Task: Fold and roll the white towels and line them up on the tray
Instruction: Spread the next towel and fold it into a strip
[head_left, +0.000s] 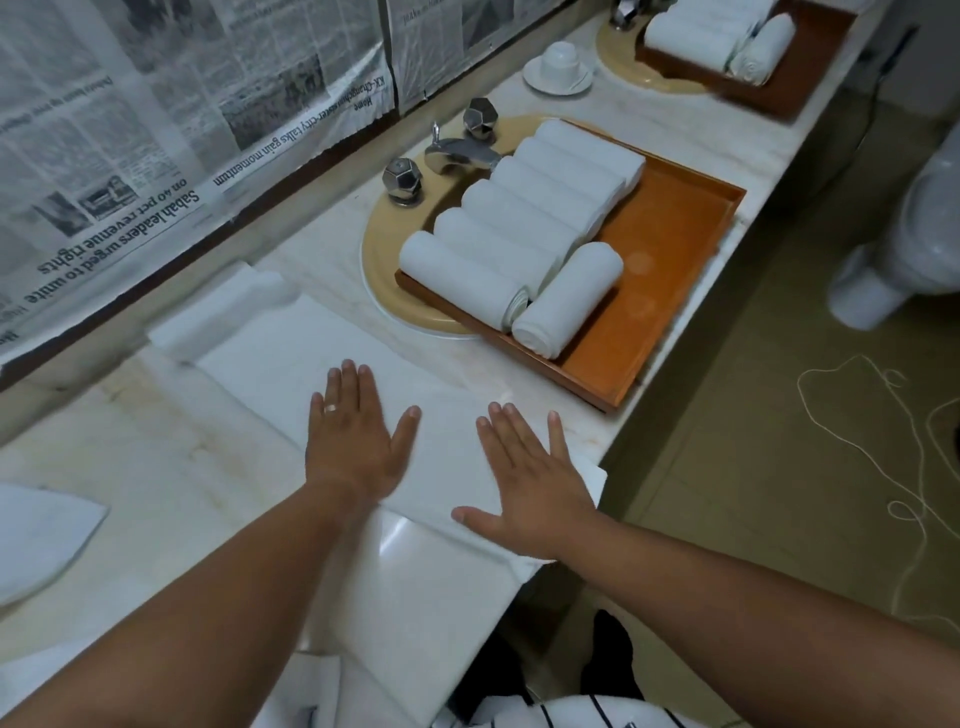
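A white towel (291, 358) lies folded into a long strip on the marble counter, running from the wall toward me and hanging over the front edge. My left hand (353, 436) presses flat on its middle, fingers straight, a ring on one finger. My right hand (530, 483) lies flat on the towel's near right part, fingers spread. An orange wooden tray (670, 260) sits over the sink at the right; several rolled white towels (498, 223) lie in a row along its far side, and one more roll (566, 299) starts a second row at the near end.
A chrome tap with two faceted knobs (457, 153) stands behind the tray. Farther right are a cup on a saucer (558, 65) and a second tray of rolled towels (727, 41). Newspaper covers the wall. A toilet (904, 234) and loose string (883, 467) occupy the floor.
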